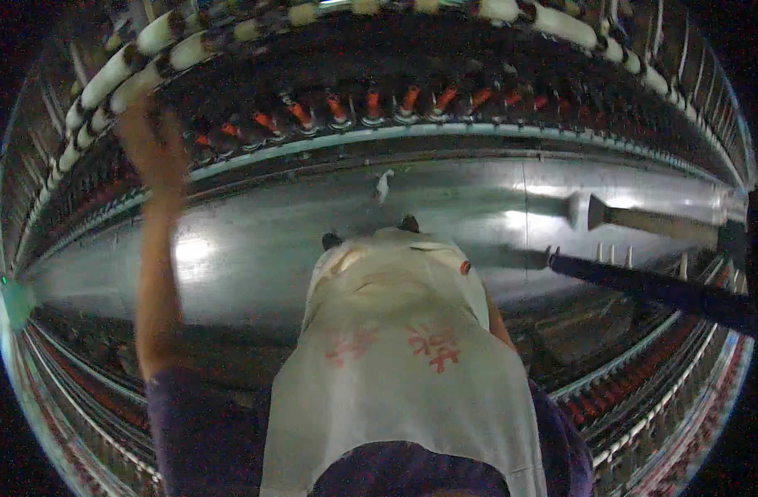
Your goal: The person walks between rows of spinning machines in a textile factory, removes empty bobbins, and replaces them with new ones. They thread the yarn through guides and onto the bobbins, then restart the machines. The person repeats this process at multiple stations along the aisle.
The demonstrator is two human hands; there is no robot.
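My left hand (pixel 153 145) reaches forward at the far left, up to the row of white rollers (pixel 138 87) on the spinning machine. It is smeared by motion, so I cannot make out its fingers or whether they hold anything. Just right of it, below the rollers, runs a row of orange-red bobbins (pixel 373 103) on spindles, set along a pale metal rail (pixel 354 137). Of my right arm only a strip of forearm (pixel 499 325) shows beside the white apron (pixel 412 389); the hand itself is hidden behind the apron.
A scrap of white fluff (pixel 385 185) lies on the shiny grey floor (pixel 271 224) ahead of my shoes. At the right stand a wide-headed tool on a pale shaft (pixel 661 222) and a dark bar (pixel 644 282) with white pegs. Another machine (pixel 619 398) with bobbins lies behind me.
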